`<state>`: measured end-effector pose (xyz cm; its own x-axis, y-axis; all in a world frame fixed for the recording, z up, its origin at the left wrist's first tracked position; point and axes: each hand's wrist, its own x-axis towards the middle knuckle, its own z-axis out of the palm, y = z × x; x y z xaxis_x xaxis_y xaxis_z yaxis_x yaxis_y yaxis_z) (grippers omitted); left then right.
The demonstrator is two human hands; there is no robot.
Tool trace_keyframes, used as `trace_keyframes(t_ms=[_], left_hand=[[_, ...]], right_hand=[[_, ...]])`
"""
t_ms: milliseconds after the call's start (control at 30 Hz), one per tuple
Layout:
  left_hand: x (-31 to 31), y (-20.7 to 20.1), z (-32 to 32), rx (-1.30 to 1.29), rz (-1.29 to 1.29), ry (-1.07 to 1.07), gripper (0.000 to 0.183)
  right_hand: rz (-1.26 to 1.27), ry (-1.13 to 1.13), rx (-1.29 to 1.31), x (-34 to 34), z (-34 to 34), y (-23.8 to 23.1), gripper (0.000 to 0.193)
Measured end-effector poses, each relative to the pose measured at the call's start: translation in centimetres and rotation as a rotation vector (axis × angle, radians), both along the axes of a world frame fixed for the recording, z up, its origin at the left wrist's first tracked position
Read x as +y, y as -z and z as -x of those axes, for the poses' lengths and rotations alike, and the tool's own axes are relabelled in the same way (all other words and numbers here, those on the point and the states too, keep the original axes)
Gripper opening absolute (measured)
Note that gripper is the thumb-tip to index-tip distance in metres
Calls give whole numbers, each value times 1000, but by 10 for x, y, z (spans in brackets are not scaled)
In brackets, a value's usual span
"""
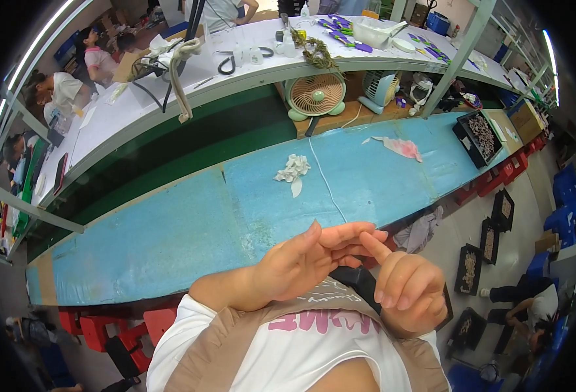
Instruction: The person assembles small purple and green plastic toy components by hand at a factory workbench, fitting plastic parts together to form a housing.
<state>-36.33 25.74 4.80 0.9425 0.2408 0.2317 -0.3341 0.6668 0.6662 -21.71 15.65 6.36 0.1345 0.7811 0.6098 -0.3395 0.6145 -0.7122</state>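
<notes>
My left hand (307,258) is raised in front of my chest above the near edge of the blue-topped bench (164,222). Its fingers reach out to the right and its thumb stands up; it holds nothing that I can see. Beside it, my right hand (411,284) has the index finger stretched toward the left fingertips and seems to touch them. The other right fingers are half curled, with nothing visible in them. Beyond my hands lie a crumpled white tissue (294,171) and a thin white cord (324,176).
A pink-stained cloth (400,148) and a black crate of small pieces (480,137) lie farther right on the bench. Fans (315,95) stand under the white upper shelf (235,78). Red stools (105,334) are below the bench; more crates (469,268) sit on the floor near a seated person.
</notes>
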Motion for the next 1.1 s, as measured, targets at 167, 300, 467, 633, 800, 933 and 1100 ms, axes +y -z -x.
trace_keyframes(t_ms=[167,300,467,633,800,933,1100], left_hand=[[-1,7,-4,-7,13,71,64],[0,4,-7,-42,1,118,60],[-3,-7,-3,106,-125,-74,70],[-7,-1,-4,94,-218,-130,70],[-9,1,-5,127,-510,-159,72],[-7,8,-5,64,-630,-195,60],[-10,3,-8,115,-553,-100,68]], right_hand=[[19,-47,-43,-2,-1,1,41],[-9,-88,-78,1,0,-1,34],[-94,24,-258,3,-4,0,28],[-138,111,-519,3,-1,-4,21],[-161,359,-790,0,8,-7,21],[-172,403,-754,0,10,-2,21],[-178,464,-811,-3,14,0,20]])
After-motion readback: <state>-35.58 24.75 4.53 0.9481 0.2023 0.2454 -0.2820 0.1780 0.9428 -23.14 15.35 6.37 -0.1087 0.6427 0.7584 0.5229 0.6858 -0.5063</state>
